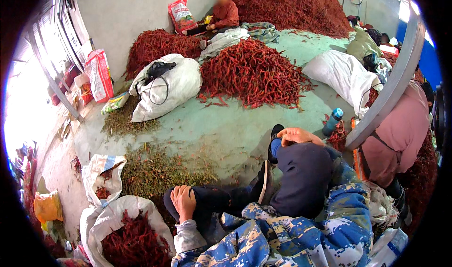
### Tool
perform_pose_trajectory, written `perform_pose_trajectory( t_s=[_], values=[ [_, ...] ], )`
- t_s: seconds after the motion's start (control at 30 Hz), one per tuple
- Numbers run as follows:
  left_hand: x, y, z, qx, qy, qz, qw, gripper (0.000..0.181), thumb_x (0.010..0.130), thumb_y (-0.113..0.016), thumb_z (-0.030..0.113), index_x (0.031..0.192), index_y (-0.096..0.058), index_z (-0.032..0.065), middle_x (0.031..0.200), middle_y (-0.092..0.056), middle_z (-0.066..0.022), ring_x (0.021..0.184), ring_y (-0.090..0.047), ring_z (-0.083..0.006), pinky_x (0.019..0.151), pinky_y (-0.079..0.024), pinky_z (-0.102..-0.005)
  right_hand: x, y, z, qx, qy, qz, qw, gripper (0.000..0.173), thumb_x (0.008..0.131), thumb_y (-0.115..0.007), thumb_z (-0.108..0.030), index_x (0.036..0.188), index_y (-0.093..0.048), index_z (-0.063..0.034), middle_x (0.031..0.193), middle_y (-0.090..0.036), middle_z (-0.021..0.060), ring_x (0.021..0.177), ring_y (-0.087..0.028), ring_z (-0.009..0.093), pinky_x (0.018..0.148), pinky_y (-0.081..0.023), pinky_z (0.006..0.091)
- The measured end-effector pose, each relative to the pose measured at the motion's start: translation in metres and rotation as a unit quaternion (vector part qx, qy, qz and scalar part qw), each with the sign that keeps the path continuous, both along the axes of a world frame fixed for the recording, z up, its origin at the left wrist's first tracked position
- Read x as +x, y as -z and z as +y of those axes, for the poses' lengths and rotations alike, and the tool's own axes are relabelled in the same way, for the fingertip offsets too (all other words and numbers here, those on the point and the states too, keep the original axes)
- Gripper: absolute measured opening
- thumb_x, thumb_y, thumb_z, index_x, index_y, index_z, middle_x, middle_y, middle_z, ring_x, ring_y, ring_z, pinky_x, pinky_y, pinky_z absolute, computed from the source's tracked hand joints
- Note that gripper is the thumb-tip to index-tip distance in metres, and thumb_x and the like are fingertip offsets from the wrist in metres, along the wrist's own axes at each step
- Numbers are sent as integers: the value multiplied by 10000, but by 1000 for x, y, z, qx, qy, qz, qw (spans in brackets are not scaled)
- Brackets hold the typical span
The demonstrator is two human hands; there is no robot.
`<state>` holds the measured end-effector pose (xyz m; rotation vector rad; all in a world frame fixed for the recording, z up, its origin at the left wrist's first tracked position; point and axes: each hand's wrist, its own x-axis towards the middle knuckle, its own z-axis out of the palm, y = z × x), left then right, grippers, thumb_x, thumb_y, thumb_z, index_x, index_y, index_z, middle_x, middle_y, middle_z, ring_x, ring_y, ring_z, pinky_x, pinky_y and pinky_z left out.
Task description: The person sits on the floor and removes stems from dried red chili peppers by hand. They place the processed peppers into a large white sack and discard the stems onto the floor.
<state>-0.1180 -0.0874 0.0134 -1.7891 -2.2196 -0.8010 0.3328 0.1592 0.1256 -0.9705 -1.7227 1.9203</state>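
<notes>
My left hand [183,200] rests on my bent left knee, its fingers draped over the dark trouser leg [215,198]; nothing shows in it. My right hand [300,135] lies over my raised right knee [303,175], with the fingers loosely bent and no object visible in them. Left of my left knee stands a white woven sack [92,231], its mouth spread around dried red chillies [136,244]. A smaller white sack [92,182] behind it holds some chillies too. Beyond my feet, a loose heap of red chillies [250,72] lies on the green floor.
Chilli stems and scraps [159,171] litter the floor before me. A full white sack [173,87] bears a black bag [159,69]. A blue bottle [332,122] stands beside a metal post [388,79]. One person [226,14] sits by the far wall; another, in pink [402,129], is at right.
</notes>
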Motion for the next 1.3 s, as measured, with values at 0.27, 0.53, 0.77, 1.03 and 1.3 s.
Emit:
perform_pose_trajectory(
  t_s=[0.27, 0.53, 0.77, 1.03, 1.3],
  values=[
    [0, 0, -3, -10, 4, -3, 1000, 191, 799, -616, 206, 921, -683, 75, 1044, -648, -47, 1088, -518, -270, 1007, -334, -427, 10, 2, -7, 43, -25, -73, 996, 380, 967, -465, -238, 1256, -511, 5, 869, -626, 34, 821, -576, 131, 766, -442, 248],
    [-1, 7, 0, 8, 8, -5, 1000, 183, 792, -627, 207, 911, -684, 80, 1047, -648, -46, 1098, -518, -266, 1006, -338, -430, 23, 15, 2, 170, -44, -52, 983, 334, 972, -460, -225, 1198, -568, -4, 814, -628, 26, 776, -572, 117, 738, -441, 242],
    [0, 2, -7, 9, 2, -10, 1000, 186, 790, -628, 210, 913, -686, 83, 1042, -645, -42, 1092, -518, -265, 1004, -340, -423, 6, -32, -36, 70, -33, -94, 993, 352, 980, -462, -262, 1197, -571, -6, 736, -608, -13, 701, -550, 91, 695, -430, 224],
    [-4, 9, -7, 5, 10, -12, 1000, 189, 796, -626, 214, 912, -690, 80, 1051, -646, -40, 1094, -519, -262, 1007, -339, -425, -7, -41, -40, 18, -51, -75, 996, 380, 978, -466, -283, 1216, -548, 2, 713, -601, -14, 677, -534, 68, 674, -430, 226],
    [4, 8, 14, -45, 49, -12, 998, 211, 784, -636, 224, 938, -694, 92, 1028, -664, -51, 1058, -547, -264, 1000, -338, -424, -3, -33, -30, 5, -85, -62, 994, 426, 986, -455, -308, 1251, -498, 23, 773, -628, 4, 705, -555, 88, 666, -443, 235]
  ],
)
